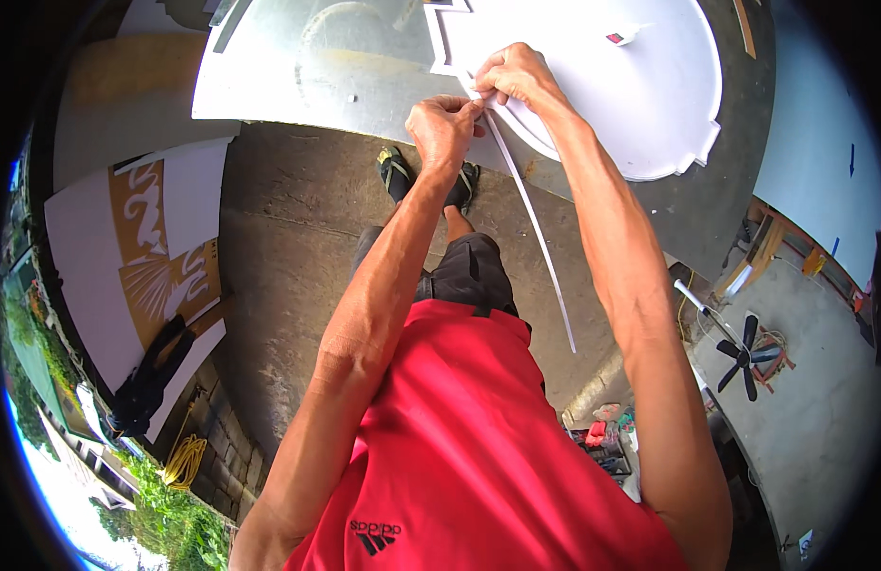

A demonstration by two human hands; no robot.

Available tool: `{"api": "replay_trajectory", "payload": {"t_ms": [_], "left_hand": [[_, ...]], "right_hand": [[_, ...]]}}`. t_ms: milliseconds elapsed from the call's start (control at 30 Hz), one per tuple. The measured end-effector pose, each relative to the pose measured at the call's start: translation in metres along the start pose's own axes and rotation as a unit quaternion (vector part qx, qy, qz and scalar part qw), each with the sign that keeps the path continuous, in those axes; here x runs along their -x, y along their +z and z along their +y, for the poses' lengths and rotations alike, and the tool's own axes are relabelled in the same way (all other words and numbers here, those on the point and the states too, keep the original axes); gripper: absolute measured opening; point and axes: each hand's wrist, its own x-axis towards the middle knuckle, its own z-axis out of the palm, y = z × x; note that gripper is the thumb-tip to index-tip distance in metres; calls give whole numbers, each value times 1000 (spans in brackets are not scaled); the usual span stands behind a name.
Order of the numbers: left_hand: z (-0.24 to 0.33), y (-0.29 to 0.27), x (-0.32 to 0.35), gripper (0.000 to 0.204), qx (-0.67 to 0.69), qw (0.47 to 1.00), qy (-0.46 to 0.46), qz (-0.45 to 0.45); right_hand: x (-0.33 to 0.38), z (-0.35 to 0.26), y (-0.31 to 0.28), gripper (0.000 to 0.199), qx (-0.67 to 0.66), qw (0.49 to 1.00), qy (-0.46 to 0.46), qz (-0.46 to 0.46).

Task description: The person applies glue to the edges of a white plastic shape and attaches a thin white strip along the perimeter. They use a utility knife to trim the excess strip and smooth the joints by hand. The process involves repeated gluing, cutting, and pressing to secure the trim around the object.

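Note:
A long, thin white strip [540, 238] hangs from my hands, its lower end dangling free past the table edge. My left hand [445, 131] is closed in a pinch on the strip near the edge of a large white rounded panel [640, 105]. Close beside it, my right hand [518, 76] also pinches the strip, just above the panel's border. A narrow raised white rim [533, 134] follows the panel's curved outline, with angular notches at its left side. My fingertips hide the spot where strip and rim come together.
The panel lies on a table with a glossy grey sheet [364, 71]. A small red-and-dark piece [616, 39] rests on the panel. Brown-and-white cut-out boards [141, 214], dark cloth [155, 376] and a yellow cord coil [184, 462] are at left. A black-bladed fan [742, 358] stands at right.

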Motion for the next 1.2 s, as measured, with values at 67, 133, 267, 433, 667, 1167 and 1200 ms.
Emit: {"api": "replay_trajectory", "payload": {"t_ms": [67,133,267,433,667,1167,1200], "left_hand": [[-1,1,1,25,17,1000,-21,14],[5,1,3,24,22,999,-37,11],[5,8,10,27,87,994,-36,58],[2,13,10,32,98,993,-31,63],[4,17,11,33,136,987,-41,79],[7,21,13,27,143,986,-44,75],[5,20,12,27,143,986,-39,76]], "right_hand": [[1,0,-2,22,-6,1000,-7,-8],[-1,7,-4,23,-40,999,-24,-24],[-3,12,-3,27,-84,995,-38,-39],[-4,16,-10,20,-85,994,-32,-68],[-1,32,-1,17,-121,990,-65,-43],[18,132,-87,69,-152,848,-142,487],[14,133,-96,76,-164,852,-148,474]]}}
